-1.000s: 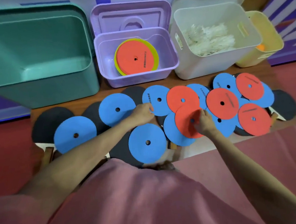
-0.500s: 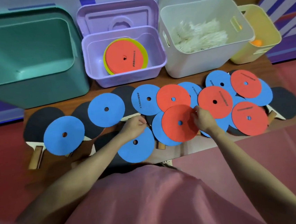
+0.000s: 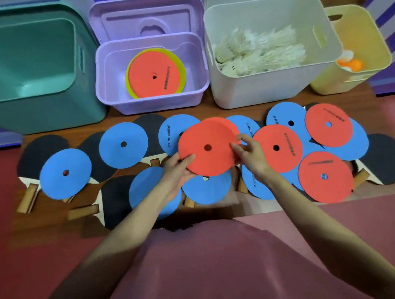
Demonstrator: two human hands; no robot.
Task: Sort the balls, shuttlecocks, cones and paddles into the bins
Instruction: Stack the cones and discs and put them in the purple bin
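I saw both hands on one red disc (image 3: 207,148), lifted over the blue discs (image 3: 123,145) and paddles (image 3: 114,200) on the counter (image 3: 53,221); the left hand (image 3: 178,173) pinched its near-left edge, the right hand (image 3: 250,155) its right edge, fingers (image 3: 237,149) curled round it; the purple bin (image 3: 154,100) behind held more discs, the white bin (image 3: 258,90) shuttlecocks (image 3: 259,51).

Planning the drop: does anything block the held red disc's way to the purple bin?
Nothing visible does. Both hands, left hand and right hand, hold the flat red disc cone; the open purple plastic bin lies straight ahead.
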